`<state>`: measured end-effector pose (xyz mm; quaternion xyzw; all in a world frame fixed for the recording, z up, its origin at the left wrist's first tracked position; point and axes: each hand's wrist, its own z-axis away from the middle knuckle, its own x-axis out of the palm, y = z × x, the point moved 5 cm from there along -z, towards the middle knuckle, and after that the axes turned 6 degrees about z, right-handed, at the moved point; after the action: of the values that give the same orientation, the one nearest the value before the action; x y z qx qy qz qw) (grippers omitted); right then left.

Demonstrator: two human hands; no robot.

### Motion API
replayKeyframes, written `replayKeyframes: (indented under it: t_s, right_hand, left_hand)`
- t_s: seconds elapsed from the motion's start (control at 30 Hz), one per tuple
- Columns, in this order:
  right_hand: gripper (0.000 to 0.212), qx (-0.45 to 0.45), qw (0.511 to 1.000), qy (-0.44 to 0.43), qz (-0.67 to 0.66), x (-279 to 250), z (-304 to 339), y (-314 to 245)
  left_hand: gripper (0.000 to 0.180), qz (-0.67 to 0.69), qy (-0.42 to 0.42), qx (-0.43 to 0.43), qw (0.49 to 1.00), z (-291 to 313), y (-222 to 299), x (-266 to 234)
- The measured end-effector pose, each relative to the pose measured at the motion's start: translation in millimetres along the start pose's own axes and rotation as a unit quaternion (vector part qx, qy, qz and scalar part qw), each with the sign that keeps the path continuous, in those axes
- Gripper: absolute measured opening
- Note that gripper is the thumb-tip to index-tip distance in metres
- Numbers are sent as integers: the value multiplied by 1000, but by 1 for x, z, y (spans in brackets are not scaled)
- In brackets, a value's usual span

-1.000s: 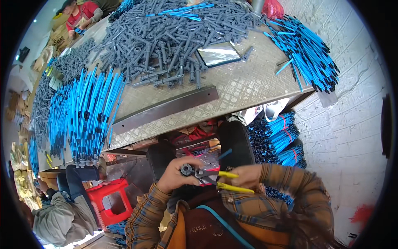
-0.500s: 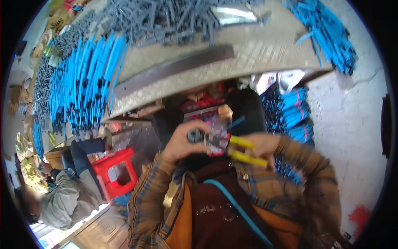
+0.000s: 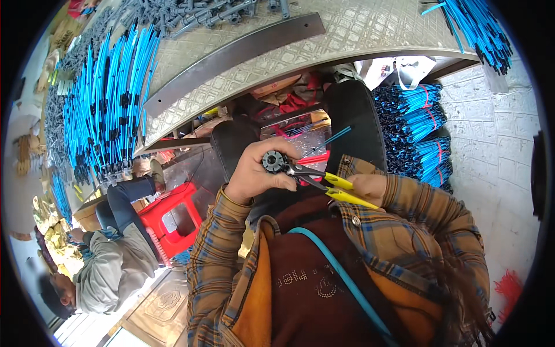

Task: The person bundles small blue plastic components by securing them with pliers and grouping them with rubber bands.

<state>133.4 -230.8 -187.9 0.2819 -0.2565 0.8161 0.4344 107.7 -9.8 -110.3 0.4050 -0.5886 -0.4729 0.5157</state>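
Left hand (image 3: 254, 173) pinches a small dark round fitting (image 3: 273, 161) at chest height, over the lap.
Pliers (image 3: 315, 179) bite its side, their yellow handles squeezed in the closed right hand (image 3: 367, 188). It looks light, rigid and knurled, probably best gripped by the rim, clear of the jaws.

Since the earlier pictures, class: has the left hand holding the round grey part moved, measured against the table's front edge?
Cannot tell. The left hand with the round grey part sits the same way below the table edge; the camera tilted down, shifting everything together.
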Motion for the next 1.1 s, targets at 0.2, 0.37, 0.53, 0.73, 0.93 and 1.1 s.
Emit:
replayKeyframes:
  t_s: [0.2, 0.37, 0.53, 0.73, 0.93, 1.1]
  right_hand:
    - [51, -186, 787, -77, 583, 70, 64, -101]
    - [41, -100, 869, -102, 474, 63, 65, -95]
    - [29, 23, 934, -137, 331, 56, 62, -83]
    - [21, -33, 970, -177, 166, 22, 23, -36]
    - [22, 12, 951, -136, 276, 55, 58, -83]
    - [24, 3, 938, -80, 337, 61, 68, -94]
  left_hand:
    - [39, 17, 83, -7, 996, -4, 5, -4]
    - [40, 24, 132, -26, 991, -2, 8, -5]
    - [46, -3, 74, 10, 997, -3, 8, -2]
    - [60, 1, 46, -40, 998, -5, 6, 1]
    - [64, -21, 40, -70, 997, -4, 14, 2]
    - [52, 1, 23, -52, 998, -8, 25, 12]
